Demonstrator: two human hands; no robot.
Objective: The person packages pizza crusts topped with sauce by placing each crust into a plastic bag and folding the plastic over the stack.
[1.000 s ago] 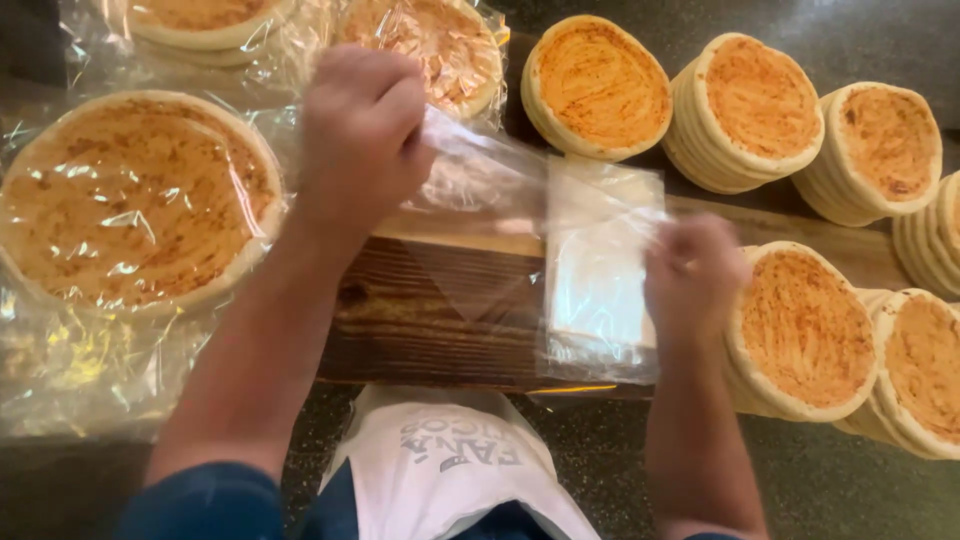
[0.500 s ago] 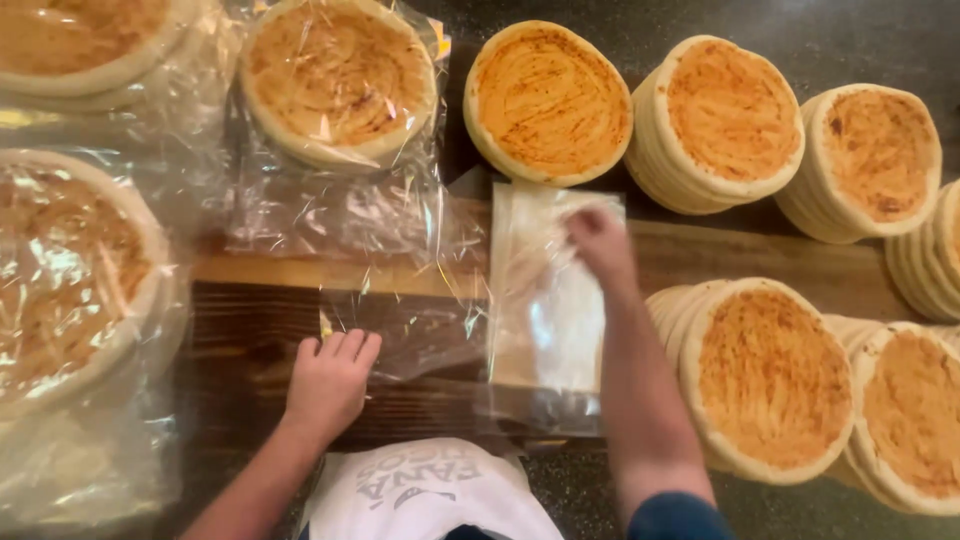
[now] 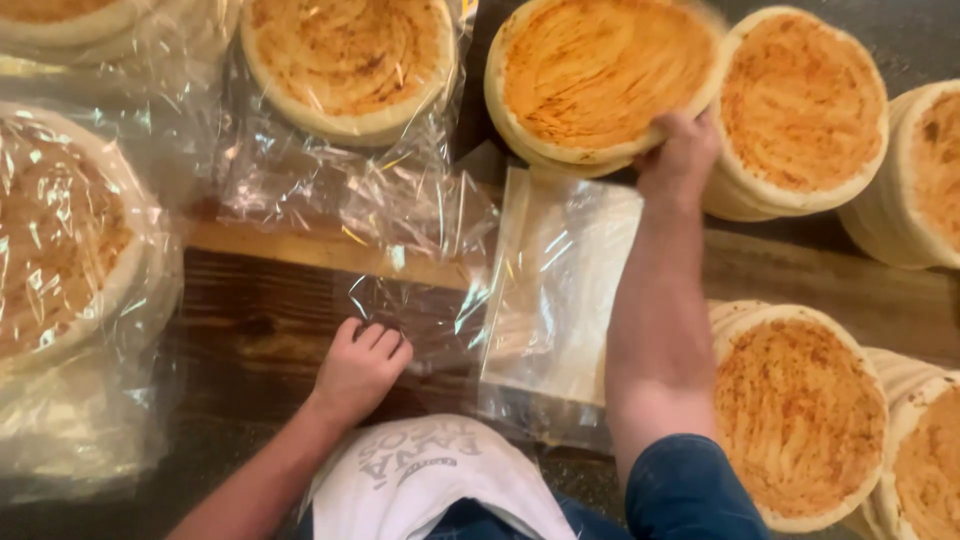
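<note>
My right hand (image 3: 680,155) grips the near edge of a stack of round flatbreads (image 3: 600,80) at the top centre, fingers curled under it. My left hand (image 3: 360,365) rests with fingers bent on the wooden board (image 3: 260,320), touching the edge of a clear plastic bag (image 3: 420,310) lying flat there. A pile of flat clear bags (image 3: 560,300) sits just right of it, under my right forearm.
Bagged flatbreads lie at the top centre (image 3: 350,60) and at the left (image 3: 60,230). Bare stacks of flatbreads stand at the top right (image 3: 800,110), the far right (image 3: 930,170) and the lower right (image 3: 800,410). A white cap (image 3: 430,480) shows at the bottom.
My right hand left the bag pile, reached up and took hold of the flatbread stack. My left hand stayed on the board by the loose bag.
</note>
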